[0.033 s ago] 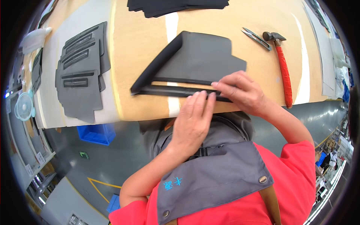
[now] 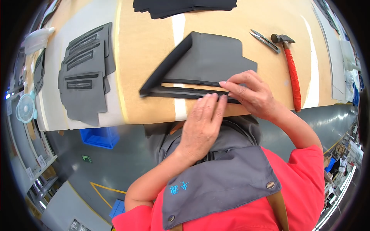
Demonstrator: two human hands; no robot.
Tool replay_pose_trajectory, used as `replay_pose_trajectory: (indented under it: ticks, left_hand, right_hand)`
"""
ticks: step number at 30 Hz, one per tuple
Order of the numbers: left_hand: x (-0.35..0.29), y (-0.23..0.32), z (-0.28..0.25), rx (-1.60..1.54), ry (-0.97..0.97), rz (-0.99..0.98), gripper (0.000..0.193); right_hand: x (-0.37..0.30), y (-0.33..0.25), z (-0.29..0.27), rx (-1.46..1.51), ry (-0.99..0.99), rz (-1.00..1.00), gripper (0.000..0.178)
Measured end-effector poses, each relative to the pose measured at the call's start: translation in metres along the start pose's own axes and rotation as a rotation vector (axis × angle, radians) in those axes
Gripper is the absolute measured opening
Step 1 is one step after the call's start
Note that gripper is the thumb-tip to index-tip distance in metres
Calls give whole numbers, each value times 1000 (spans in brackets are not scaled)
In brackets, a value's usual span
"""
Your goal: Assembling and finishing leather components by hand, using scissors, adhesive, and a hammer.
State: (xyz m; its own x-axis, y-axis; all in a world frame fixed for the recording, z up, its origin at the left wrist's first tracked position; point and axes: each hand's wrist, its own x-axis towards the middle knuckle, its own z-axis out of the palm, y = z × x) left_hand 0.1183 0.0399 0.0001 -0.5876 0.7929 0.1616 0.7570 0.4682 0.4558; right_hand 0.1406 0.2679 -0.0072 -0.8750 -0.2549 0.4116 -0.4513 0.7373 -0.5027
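A dark grey, leather-like panel (image 2: 216, 57) lies on the table before me, with a folded black flap (image 2: 169, 65) on its left side. A long narrow slot runs along its near side, bordered by black strips (image 2: 185, 92). My left hand (image 2: 202, 127) is open, its outstretched fingertips lying on the near black strip at the panel's front edge. With bent fingers, my right hand (image 2: 252, 92) pinches at the right end of the slot. That hand covers the slot's end and the panel's near right corner.
Similar grey slotted panels (image 2: 83, 100) overlap on the left of the table (image 2: 135, 23). Black sheets (image 2: 185, 7) are stacked at the far edge. Thread snips (image 2: 265, 41) and a hammer with a red-wrapped handle (image 2: 291, 73) lie to the right. Below stands a blue bin (image 2: 99, 138).
The panel and both hands appear slightly farther right in the view, as the whole picture has shifted a little. My hands keep the same hold on the panel.
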Motion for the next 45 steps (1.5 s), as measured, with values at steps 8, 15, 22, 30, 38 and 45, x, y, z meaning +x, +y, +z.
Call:
replay_pose_trajectory:
  ticks: [8, 15, 22, 30, 38, 45]
  left_hand:
    - [-19, -39, -20, 39, 95, 16, 45]
    - [-12, -54, -15, 67, 116, -34, 50]
    - [-15, -56, -15, 109, 58, -11, 58]
    - [-13, -54, -17, 128, 15, 9, 57]
    - [-21, -51, -10, 156, 65, -20, 54]
    - [-13, -46, -9, 53, 84, -67, 56]
  right_hand:
    - [16, -14, 29, 117, -22, 95, 32]
    - [12, -8, 36, 15, -94, -85, 51]
    - [11, -10, 32, -163, -138, -232, 61]
    - [8, -12, 32, -177, -109, -220, 59]
    - [-22, 32, -39, -513, 288, 378, 37]
    - [-90, 62, -82, -391, 276, 1042, 52]
